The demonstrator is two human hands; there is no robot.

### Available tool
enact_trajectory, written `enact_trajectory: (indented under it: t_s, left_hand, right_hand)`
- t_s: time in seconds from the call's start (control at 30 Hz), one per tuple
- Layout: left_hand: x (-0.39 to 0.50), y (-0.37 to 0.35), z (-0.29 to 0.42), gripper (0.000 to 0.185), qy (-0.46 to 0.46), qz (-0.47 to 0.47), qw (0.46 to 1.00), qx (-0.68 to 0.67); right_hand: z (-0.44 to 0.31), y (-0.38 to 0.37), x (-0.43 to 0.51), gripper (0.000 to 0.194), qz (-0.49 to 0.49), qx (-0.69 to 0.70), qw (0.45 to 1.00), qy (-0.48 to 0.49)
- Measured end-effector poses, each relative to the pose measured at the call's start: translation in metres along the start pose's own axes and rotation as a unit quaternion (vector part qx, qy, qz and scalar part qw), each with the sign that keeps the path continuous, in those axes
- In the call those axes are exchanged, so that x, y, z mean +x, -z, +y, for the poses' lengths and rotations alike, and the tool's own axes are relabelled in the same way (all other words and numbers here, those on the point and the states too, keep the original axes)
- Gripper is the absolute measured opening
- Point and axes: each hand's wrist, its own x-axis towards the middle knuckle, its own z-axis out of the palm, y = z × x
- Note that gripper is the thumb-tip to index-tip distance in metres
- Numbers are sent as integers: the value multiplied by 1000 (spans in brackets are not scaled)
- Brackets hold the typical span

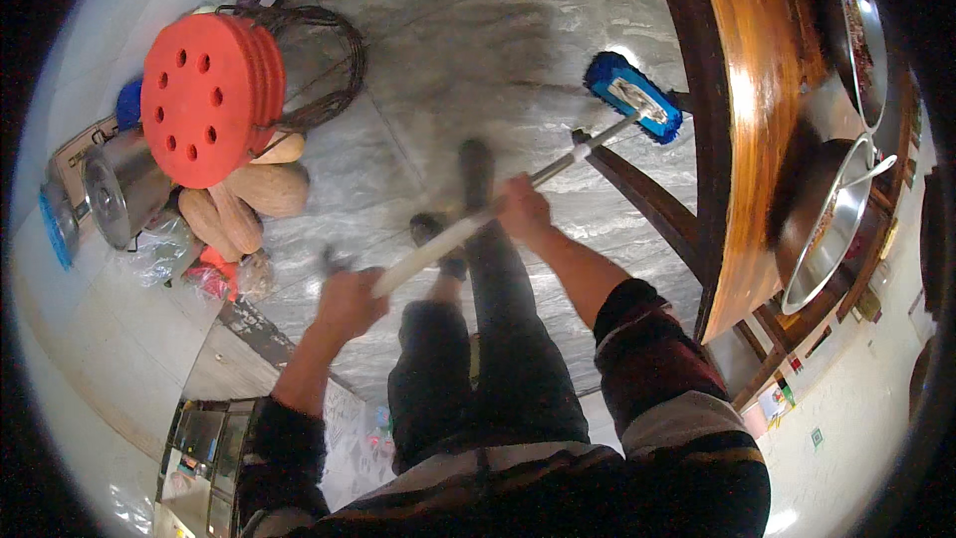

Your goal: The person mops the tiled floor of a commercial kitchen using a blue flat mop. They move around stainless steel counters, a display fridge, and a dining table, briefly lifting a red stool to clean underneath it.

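A mop with a pale pole (441,248) slants across the view in front of my body. Its blue fringed head (633,97) rests on the grey marbled tile floor (463,37), close by the wooden table at the right. My left hand (351,303) is wrapped around the upper end of the pole. Farther down, my right hand (524,209) grips the shaft. Both hands have their fingers closed on it. My legs and dark shoes show below the pole, one foot ahead of the other and blurred.
At right stands a wooden table (747,127) with metal basins (803,239) on it; its dark leg (650,202) slants onto the floor. Stacked red round stools (202,97), a dark wire coil (351,82), squashes (269,187) and a metal pot (123,190) line the left wall.
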Motion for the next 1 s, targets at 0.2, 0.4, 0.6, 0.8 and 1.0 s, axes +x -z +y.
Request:
enact_trajectory:
  t_s: [0.2,0.4,0.6,0.8,1.0]
  left_hand:
    - [-1,49,71,29,-43,11,999,-5]
    - [-76,211,119,29,-90,93,990,52]
    - [-23,202,135,20,-82,119,983,116]
    - [-11,61,137,36,-40,91,994,50]
    - [-84,36,99,36,-45,174,984,-17]
  right_hand:
    - [6,73,7,19,-15,-49,999,-12]
    - [-105,111,9,29,-2,59,998,33]
    - [-58,124,27,27,53,86,994,46]
    - [27,103,5,22,111,-9,994,19]
    - [-22,79,5,28,48,-26,996,76]
